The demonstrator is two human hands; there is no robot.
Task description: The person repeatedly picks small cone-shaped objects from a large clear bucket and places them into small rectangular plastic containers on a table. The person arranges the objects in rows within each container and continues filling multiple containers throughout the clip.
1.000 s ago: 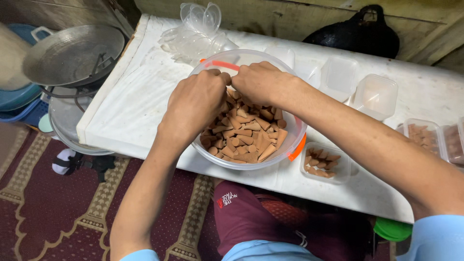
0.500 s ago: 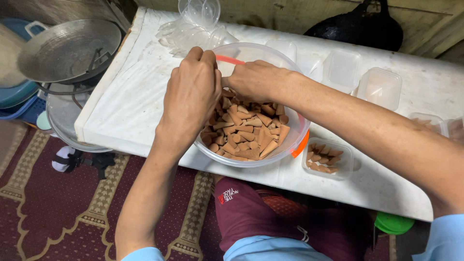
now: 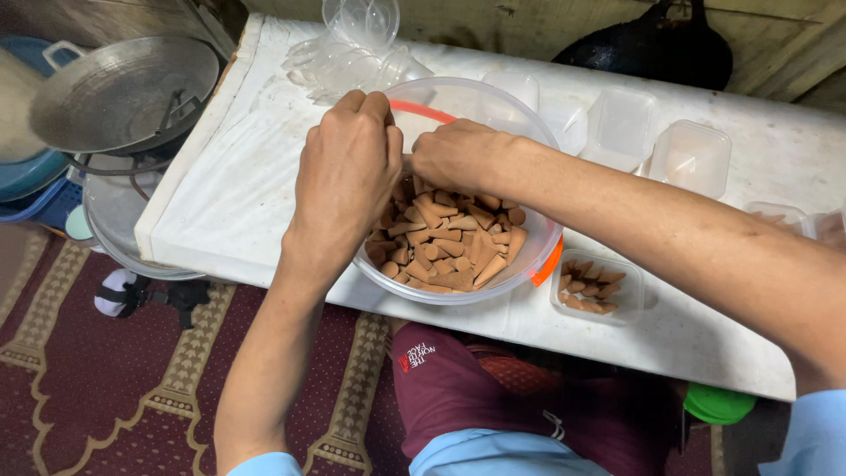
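Both forearms reach forward and angle inward, so the two hands meet. The left hand is knuckles-up, wrist bent slightly down, its fingers curled and bunched at the tips. The right hand lies just beside those fingers, back up, its own fingers tucked under and hidden. Pale blue sleeves cover both upper arms.

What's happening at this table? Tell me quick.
A seated person has both hands over a clear round bowl of brown cone-shaped pieces on a white table. The left hand and right hand meet above the pile, fingers pinched together. Beside the bowl, a small clear tub holds a few cones; empty tubs wait behind.
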